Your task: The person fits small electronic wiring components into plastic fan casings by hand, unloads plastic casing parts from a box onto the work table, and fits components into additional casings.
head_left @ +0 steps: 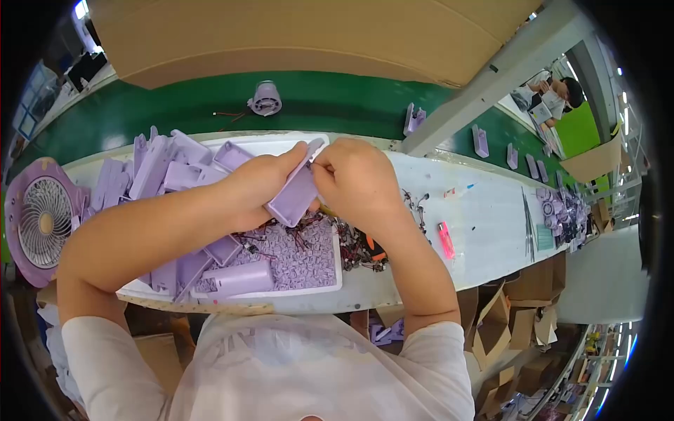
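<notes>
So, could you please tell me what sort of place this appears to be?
Most likely a factory assembly line: spaced purple housings stand along a green, belt-like strip, and a white tray holds many small purple parts.

From the head, one fisheye view (dark-rimmed) looks down, close above the white bench [488, 210].

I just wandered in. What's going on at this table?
A person is working on a lilac plastic housing with both bare hands. The left hand holds it tilted above the table, while the curled fingers of the right hand are at its upper end; whatever they may be pinching is hidden. Below lies a white tray with many small lilac parts. A lilac fan is at the left.
</notes>
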Action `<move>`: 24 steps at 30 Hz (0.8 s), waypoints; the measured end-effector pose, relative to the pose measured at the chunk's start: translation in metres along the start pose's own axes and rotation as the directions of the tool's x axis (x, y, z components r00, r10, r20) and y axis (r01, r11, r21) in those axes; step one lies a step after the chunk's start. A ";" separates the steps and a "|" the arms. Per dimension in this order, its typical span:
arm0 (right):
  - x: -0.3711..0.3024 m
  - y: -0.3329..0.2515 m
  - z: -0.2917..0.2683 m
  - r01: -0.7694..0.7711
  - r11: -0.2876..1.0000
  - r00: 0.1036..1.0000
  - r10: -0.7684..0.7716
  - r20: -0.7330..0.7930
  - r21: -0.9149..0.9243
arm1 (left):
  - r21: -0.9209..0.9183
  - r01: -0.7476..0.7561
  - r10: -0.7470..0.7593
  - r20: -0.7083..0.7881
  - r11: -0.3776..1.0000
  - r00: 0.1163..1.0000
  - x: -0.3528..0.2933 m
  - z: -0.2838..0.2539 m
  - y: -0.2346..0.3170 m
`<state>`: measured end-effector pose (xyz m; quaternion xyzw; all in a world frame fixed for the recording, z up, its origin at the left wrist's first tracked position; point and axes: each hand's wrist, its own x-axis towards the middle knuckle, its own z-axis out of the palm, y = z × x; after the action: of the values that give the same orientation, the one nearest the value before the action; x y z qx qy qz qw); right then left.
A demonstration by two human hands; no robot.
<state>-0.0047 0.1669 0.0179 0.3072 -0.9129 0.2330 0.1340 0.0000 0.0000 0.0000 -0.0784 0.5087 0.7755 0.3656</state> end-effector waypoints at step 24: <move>-0.007 -0.002 0.014 0.000 1.000 0.996 0.001 -0.092 0.012 | 0.112 -0.069 0.087 -0.164 0.991 0.983 -0.005 0.020 -0.005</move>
<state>0.0010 0.1618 0.0042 0.2966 -0.9045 0.2525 0.1738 0.0113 0.0152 0.0081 -0.1042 0.5807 0.7519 0.2944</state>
